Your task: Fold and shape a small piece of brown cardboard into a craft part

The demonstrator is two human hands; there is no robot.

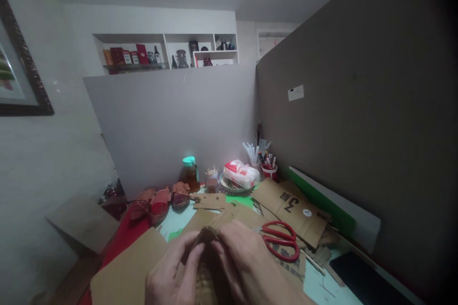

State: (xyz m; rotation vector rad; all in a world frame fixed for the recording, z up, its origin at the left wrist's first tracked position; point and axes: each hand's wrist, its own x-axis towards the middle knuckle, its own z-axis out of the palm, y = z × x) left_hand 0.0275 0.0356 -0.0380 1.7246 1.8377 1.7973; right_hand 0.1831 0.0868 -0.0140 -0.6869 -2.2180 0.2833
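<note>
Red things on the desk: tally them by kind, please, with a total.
Red-handled scissors: 1
Red pen cup: 1
Red woven pieces: 2, possibly more, too dim to separate
Red sheet at the desk's left edge: 1
Total: 5
Both hands, left hand and right hand, hold a brown woven piece, not counted.

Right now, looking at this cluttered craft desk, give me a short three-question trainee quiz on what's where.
1. True or false: both hands, left hand and right hand, grip the brown ridged cardboard piece.
2. What lies just right of the right hand? A) red-handled scissors B) a hammer C) a stapler
3. Fill in: the amber bottle by the grey partition has a ____ cap.

Key: 1 true; 2 A; 3 teal.
</note>
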